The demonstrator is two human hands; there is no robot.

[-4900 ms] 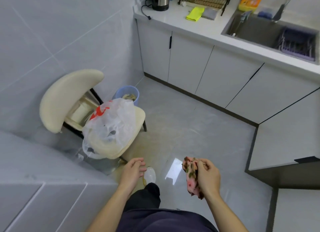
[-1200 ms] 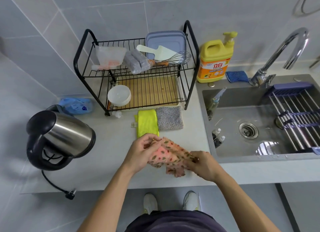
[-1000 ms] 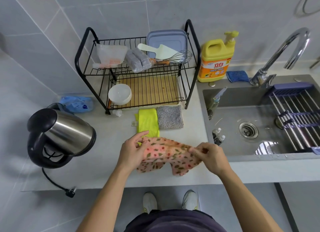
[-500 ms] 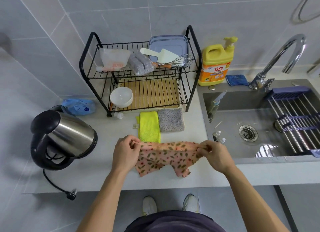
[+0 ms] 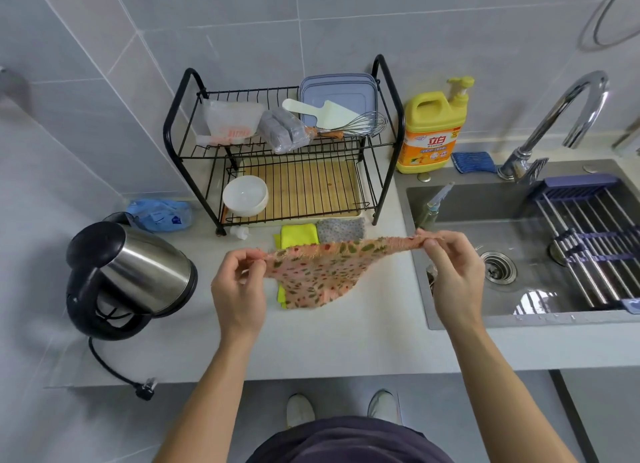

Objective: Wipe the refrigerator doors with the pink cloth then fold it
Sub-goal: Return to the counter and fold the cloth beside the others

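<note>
Pale grey stone-look counter runs beneath grey wall tiles, ending on the right at a steel sink with a curved chrome faucet. The pink cloth, printed with green and red leaves, is stretched out over the counter near its front edge. The left hand pinches its left top corner and the right hand pinches its right top corner, which is held higher. The cloth's lower part hangs down to a point; whether it touches the counter cannot be told.

Behind the cloth lie a folded yellow cloth and, just beside it, a grey speckled cloth. A black wire dish rack stands against the wall with a white bowl on its lower tier and a whisk on the upper one. To the left sits a steel electric kettle, its plug lying at the counter's edge. A yellow detergent bottle stands between rack and faucet. A roll-up drying rack spans the sink's right part. White shoes show on the floor below.
</note>
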